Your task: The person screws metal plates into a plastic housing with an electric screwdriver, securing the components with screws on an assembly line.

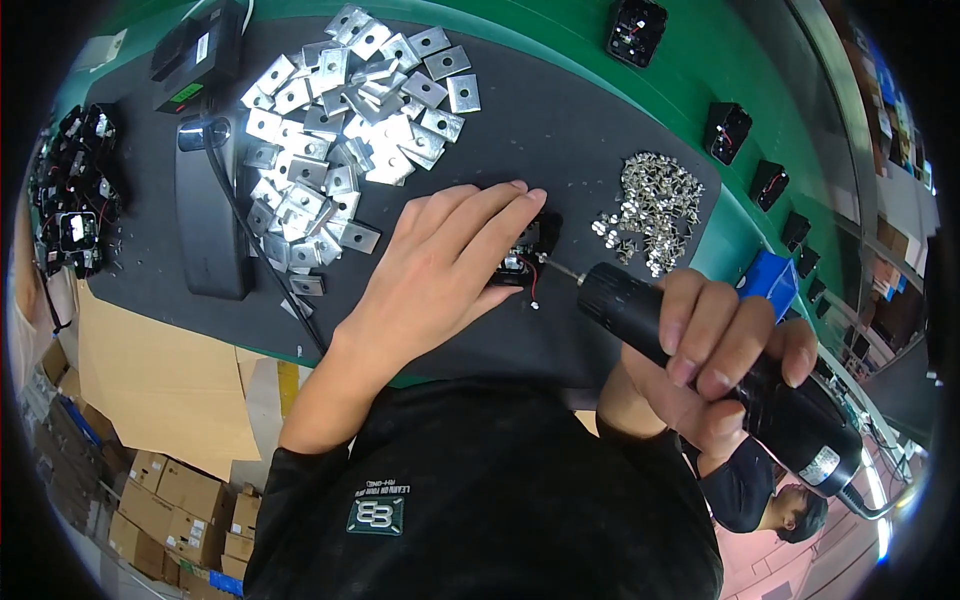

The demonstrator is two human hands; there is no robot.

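Note:
My left hand holds a small black plastic housing against the dark mat, fingers stretched over it and thumb along its near side. A thin red wire with a small white end sticks out of the housing, most of which my fingers hide. My right hand is wrapped round a black electric screwdriver, held tilted with its bit pointing left at the housing's right side. A small shiny bit of metal, seemingly a screw, shows at the bit's tip; whether it touches the housing I cannot tell.
Square metal plates with holes lie heaped at the back left. Small silver screws form a pile on the right. Black housings cluster far left, others along the green surface. A cable crosses a long dark device. Another person is lower right.

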